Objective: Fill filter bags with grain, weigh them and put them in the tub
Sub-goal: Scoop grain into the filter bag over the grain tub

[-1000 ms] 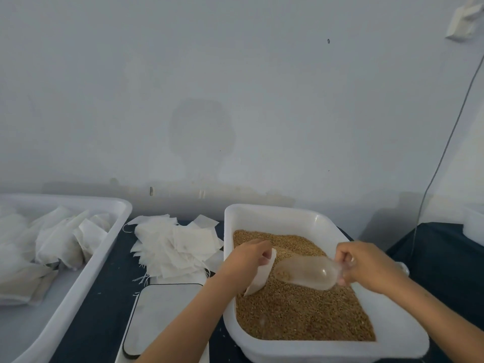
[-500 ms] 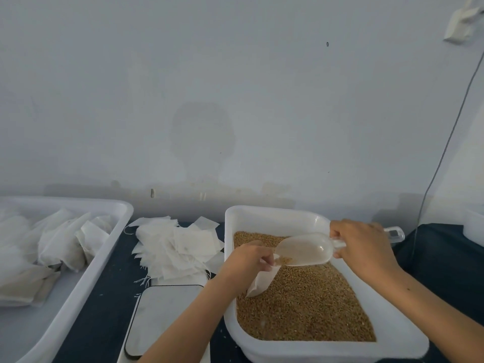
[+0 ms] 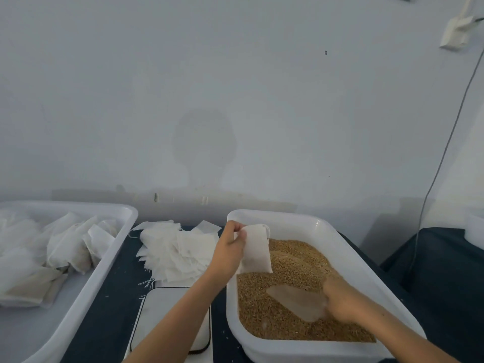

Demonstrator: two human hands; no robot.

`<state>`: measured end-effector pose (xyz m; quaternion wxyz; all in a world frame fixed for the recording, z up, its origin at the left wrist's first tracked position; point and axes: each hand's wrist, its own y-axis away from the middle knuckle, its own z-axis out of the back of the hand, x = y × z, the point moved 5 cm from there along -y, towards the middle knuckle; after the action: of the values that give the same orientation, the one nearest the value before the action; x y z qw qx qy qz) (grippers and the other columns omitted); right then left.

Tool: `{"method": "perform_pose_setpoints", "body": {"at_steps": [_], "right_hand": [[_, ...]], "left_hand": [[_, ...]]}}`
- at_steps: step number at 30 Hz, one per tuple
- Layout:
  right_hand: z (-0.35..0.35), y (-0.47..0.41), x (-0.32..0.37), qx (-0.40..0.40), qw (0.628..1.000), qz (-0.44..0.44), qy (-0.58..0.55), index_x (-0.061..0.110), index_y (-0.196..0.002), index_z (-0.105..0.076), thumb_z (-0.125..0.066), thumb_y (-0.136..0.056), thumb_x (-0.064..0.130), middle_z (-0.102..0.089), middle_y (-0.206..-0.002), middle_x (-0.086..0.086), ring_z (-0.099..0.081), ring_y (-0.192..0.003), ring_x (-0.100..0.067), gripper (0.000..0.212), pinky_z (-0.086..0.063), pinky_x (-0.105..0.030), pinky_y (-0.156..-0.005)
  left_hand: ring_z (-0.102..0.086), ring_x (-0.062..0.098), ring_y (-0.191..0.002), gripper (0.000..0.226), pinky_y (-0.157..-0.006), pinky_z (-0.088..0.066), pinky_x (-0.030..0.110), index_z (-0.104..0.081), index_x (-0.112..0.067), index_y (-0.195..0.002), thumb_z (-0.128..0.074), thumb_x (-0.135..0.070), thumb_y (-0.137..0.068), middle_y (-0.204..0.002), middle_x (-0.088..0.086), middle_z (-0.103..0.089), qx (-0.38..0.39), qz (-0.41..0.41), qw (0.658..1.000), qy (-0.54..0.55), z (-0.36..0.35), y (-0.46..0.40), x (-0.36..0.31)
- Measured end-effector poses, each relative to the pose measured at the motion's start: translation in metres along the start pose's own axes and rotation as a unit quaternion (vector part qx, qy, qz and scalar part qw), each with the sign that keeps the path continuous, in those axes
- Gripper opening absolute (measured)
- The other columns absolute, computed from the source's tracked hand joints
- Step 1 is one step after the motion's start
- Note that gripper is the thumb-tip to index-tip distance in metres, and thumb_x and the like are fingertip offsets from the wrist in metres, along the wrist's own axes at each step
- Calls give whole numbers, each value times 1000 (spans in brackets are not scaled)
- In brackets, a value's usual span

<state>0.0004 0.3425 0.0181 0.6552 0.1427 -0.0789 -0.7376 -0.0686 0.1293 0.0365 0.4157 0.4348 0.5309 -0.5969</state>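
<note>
Fingers first: your left hand (image 3: 230, 247) pinches one filter bag (image 3: 256, 248) by its top left corner, thumb and fingertips closed on the edge. Your right hand (image 3: 345, 301) is blurry, but it looks wrapped around the handle of the clear scoop (image 3: 296, 301).

Big stuff down to small: the tub on the left (image 3: 115, 258) has finished bags in it, the grain bin (image 3: 348, 250) sits right in front of you, the scale (image 3: 167, 315) is between them, and the loose pile of empty bags (image 3: 178, 247) lies behind it.

Your bag hangs above the far left of the grain (image 3: 301, 260), long side roughly up and down, mouth up, bottom corner nearly touching.

Heads up though: a one-corner pinch lets the mouth sag shut, so I'd guess the next scoopful could spill down the outside. The scoop lies flat with its open end pointing left.
</note>
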Motion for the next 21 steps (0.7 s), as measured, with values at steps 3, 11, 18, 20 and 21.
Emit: {"method": "perform_pose_setpoints", "body": {"at_steps": [3, 11, 18, 20, 21], "right_hand": [[-7, 2, 12, 12, 999, 5, 37, 18, -63, -37, -42, -92, -1, -35, -69, 4, -36, -58, -6, 35, -31, -17, -52], [63, 40, 86, -168, 900, 169, -366, 26, -105, -54, -45, -99, 25, -57, -105, 16, -55, -97, -1, 11, -42, -12, -75], [61, 53, 180, -165, 729, 193, -636, 18, -82, -64, -63, -89, 11, -70, -90, -12, -68, -84, -22, 10, -59, -35, -72], [50, 47, 195, -198, 762, 175, -591, 7, -81, -62, -61, -90, 9, -67, -86, -14, -65, -79, -27, 8, -57, -44, -73], [45, 44, 201, -222, 790, 169, -546, 2, -81, -59, -59, -90, 10, -63, -82, -15, -61, -75, -29, 12, -54, -43, -70]], "left_hand": [[-48, 20, -86, 19, -75, -44, 34, -44, -14, -84, -36, -14, -102, -93, 5, -52, -16, 16, 998, 50, 16, 5, -13], [-39, 6, -59, 18, -59, -34, 22, -45, -19, -85, -40, -12, -100, -61, -15, -47, -3, -114, 993, -4, 65, 28, -63], [-43, 9, -55, 20, -52, -36, 16, -52, -23, -83, -49, -9, -96, -61, 1, -52, -39, -132, 990, 8, 106, 60, -64], [-44, 8, -54, 23, -53, -37, 15, -56, -27, -78, -54, -10, -93, -59, 0, -54, -79, -120, 989, -20, 120, 67, -51], [-42, 8, -53, 24, -54, -37, 17, -58, -29, -76, -56, -12, -92, -55, -3, -53, -105, -110, 987, -45, 127, 71, -42]]}}
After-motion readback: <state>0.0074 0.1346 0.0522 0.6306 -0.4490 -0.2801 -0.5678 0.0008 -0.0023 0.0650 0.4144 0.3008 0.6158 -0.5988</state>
